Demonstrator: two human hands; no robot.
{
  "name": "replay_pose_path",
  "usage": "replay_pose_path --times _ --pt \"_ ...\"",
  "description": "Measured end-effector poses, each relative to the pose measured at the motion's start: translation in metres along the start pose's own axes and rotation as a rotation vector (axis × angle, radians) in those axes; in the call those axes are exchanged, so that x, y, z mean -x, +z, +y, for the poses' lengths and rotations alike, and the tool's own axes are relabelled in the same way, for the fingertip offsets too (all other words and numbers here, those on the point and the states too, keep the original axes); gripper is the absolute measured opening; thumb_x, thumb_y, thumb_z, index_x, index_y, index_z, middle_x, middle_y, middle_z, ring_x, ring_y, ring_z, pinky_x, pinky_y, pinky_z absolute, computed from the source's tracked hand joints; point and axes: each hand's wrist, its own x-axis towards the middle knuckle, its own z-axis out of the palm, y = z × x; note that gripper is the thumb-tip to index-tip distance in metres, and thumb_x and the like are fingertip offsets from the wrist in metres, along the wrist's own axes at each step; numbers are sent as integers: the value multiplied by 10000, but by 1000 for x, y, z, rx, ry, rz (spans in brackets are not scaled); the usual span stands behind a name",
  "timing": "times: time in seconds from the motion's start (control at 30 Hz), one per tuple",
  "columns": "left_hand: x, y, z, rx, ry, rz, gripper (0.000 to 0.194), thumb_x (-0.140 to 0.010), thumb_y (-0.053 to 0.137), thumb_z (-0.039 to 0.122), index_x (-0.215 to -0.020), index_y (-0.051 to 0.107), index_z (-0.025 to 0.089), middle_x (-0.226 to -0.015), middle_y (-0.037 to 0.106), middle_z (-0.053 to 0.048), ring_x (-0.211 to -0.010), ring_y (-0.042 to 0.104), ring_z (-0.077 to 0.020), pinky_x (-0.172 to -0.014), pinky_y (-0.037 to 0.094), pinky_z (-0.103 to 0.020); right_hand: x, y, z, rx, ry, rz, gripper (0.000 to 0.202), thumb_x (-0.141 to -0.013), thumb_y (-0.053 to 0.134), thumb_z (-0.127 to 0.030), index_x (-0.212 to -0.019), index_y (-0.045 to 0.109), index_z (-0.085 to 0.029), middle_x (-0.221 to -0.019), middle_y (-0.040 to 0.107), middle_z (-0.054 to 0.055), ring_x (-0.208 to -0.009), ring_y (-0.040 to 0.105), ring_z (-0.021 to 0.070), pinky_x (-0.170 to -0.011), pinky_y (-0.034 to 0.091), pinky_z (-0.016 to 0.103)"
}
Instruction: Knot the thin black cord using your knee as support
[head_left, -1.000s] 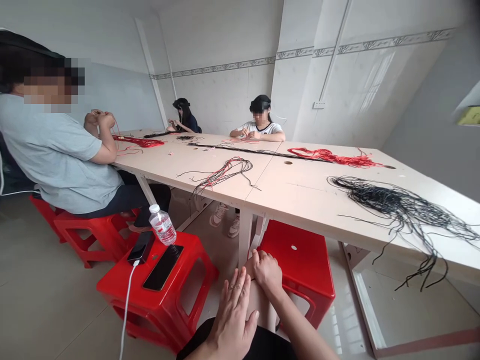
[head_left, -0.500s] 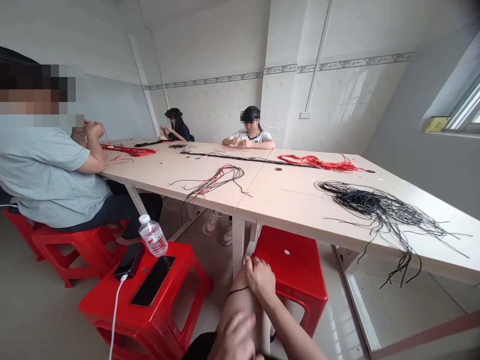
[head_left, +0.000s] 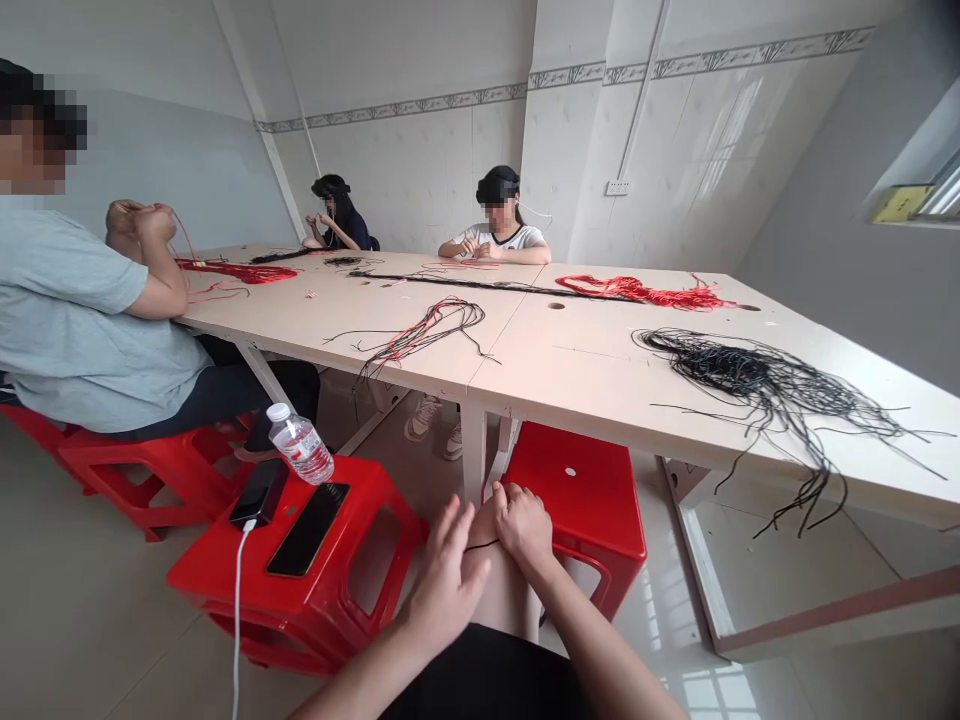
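A thin black cord (head_left: 482,546) runs across my bare leg, just below the knee, and disappears under my right hand (head_left: 523,520). That hand rests on the knee with its fingers curled together on the cord; its fingertips are partly hidden. My left hand (head_left: 448,580) is beside the leg, fingers stretched out and thumb apart, holding nothing. Its fingertips come close to the cord's left end, and I cannot tell whether they touch it.
On the long table (head_left: 525,345) lie a black cord bundle (head_left: 735,370), mixed red and black cords (head_left: 420,335) and red cords (head_left: 637,290). A red stool (head_left: 300,590) holds a bottle (head_left: 301,445), phone (head_left: 307,530) and power bank (head_left: 259,495). Several co-workers sit around the table.
My left hand has moved up and forward from the lower edge, where it was blurred, to beside the knee. My right hand stays on the knee. The view has tilted down slightly.
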Motion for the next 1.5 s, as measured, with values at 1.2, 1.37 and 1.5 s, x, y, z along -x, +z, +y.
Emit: replay_pose_path --times 1.2,1.37,1.5 --pt "-9 24 -9 192 -8 -62 277 -766 513 200 -1002 658 197 -1079 647 -90 -1028 616 -221 -896 523 -390 -1 -8 13 -22 21 63 468 -931 237 -462 -909 629 -208 -961 666 96 -960 587 268 -782 442 344" --pt "-14 17 -10 225 23 -109 234 -815 452 185 -903 669 197 -888 661 -60 -857 640 -181 -781 550 -337 0 -12 14 -22 33 64 454 -932 259 -453 -897 630 -194 -941 664 105 -965 585 269 -798 428 344" --pt "-14 17 -13 264 25 -161 277 -792 439 140 -977 640 185 -928 646 -62 -874 629 -169 -814 536 -342 0 -15 18 -13 46 52 479 -936 239 -468 -920 623 -182 -976 655 115 -993 569 255 -841 403 332"
